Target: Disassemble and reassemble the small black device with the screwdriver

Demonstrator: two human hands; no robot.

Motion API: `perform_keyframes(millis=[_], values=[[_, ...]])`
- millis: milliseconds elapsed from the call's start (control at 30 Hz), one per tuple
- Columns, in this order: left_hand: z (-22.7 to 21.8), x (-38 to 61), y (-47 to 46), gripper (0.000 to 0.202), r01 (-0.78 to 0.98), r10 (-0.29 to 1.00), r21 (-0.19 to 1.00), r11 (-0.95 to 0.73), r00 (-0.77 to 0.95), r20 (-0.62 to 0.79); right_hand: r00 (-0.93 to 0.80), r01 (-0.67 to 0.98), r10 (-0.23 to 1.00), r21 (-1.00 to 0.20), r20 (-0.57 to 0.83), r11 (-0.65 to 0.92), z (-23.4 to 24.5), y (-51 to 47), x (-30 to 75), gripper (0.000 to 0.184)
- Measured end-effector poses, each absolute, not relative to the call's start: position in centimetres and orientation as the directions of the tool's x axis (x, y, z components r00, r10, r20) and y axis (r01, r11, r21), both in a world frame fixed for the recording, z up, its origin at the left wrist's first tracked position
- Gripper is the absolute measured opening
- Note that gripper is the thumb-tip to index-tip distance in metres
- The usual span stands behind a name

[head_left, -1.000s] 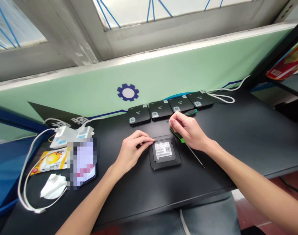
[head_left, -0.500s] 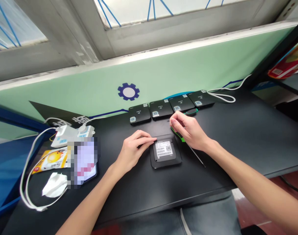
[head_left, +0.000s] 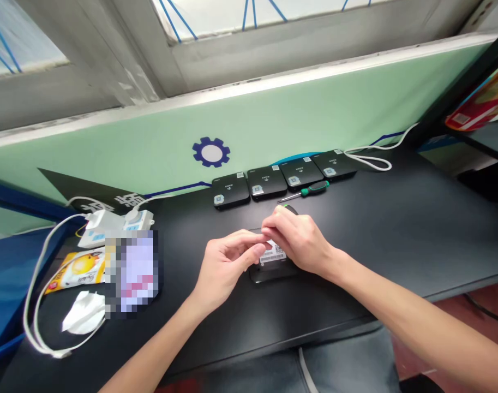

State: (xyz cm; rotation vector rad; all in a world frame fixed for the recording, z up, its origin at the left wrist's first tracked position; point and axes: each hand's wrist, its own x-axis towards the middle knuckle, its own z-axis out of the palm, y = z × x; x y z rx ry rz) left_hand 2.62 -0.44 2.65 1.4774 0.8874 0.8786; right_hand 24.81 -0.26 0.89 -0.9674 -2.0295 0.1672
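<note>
A square black device [head_left: 270, 276] lies upside down on the desk, its white barcode label [head_left: 272, 253] mostly covered. My right hand [head_left: 298, 237] rests its fingers over the device's far side. My left hand [head_left: 228, 262] is in front and to the left, with its fingertips meeting those of my right hand above the label. Nothing shows in my left hand. Whatever lies under my right fingers is hidden. A green-handled screwdriver [head_left: 314, 189] lies apart from both hands, next to a row of several black boxes [head_left: 266, 182].
The black desk [head_left: 396, 229] holds, at left, a white power strip [head_left: 113, 225] with white cables, a yellow snack packet [head_left: 77, 266], a crumpled white tissue [head_left: 85, 315] and a pixelated object [head_left: 134, 273]. A green wall panel [head_left: 273, 120] rises behind the desk.
My right hand has let go of the screwdriver, which now lies further back near the boxes. Both hands have moved together over the device, covering most of its label.
</note>
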Motion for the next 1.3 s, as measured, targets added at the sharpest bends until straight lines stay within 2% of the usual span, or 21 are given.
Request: perform_keyframes(millis=[133, 300, 467, 600, 767, 867, 967, 1133, 1300], values=[[2.2, 2.7, -0.5, 0.028, -0.05, 0.919, 0.998, 0.033, 0.395, -0.011, -0.342, 0.564, 0.596, -0.349, 0.726, 0.748, 0.9, -0.8, 24.4, 0.025], [2.3, 3.1, -0.7, 0.033, -0.122, 0.923, 0.98, 0.155, 0.371, -0.1, -0.345, 0.555, 0.577, -0.335, 0.74, 0.762, 0.9, -1.2, 24.1, 0.027], [2.5, 3.6, -1.0, 0.033, -0.232, 0.9, 0.934, 0.271, 0.405, -0.161, -0.314, 0.508, 0.512, -0.314, 0.799, 0.802, 0.8, -1.5, 23.8, 0.017], [2.3, 3.5, -0.9, 0.036, -0.237, 0.884, 0.918, 0.319, 0.425, -0.197, -0.311, 0.492, 0.549, -0.363, 0.776, 0.791, 0.8, -1.8, 23.7, 0.02], [2.4, 3.1, -0.2, 0.032, -0.244, 0.896, 0.922, 0.301, 0.405, -0.185, -0.243, 0.454, 0.648, -0.506, 0.721, 0.733, 1.8, -1.8, 24.3, 0.021], [2.5, 2.8, 0.5, 0.027, -0.263, 0.905, 0.924, 0.277, 0.394, -0.159, -0.131, 0.435, 0.74, -0.632, 0.66, 0.641, 2.5, -1.3, 25.2, 0.024], [2.5, 2.4, 1.1, 0.025, -0.262, 0.912, 0.931, 0.254, 0.384, -0.141, -0.1, 0.378, 0.83, -0.751, 0.548, 0.541, 2.8, -0.5, 26.3, 0.027], [2.6, 2.1, 1.4, 0.029, -0.237, 0.905, 0.942, 0.237, 0.408, -0.125, -0.162, 0.272, 0.944, -0.906, 0.289, 0.324, 2.6, 0.5, 28.0, 0.02], [2.6, 1.9, 1.3, 0.029, -0.212, 0.913, 0.951, 0.223, 0.388, -0.128, -0.276, 0.239, 0.956, -0.956, 0.103, 0.172, 2.9, 1.0, 29.4, 0.023]])
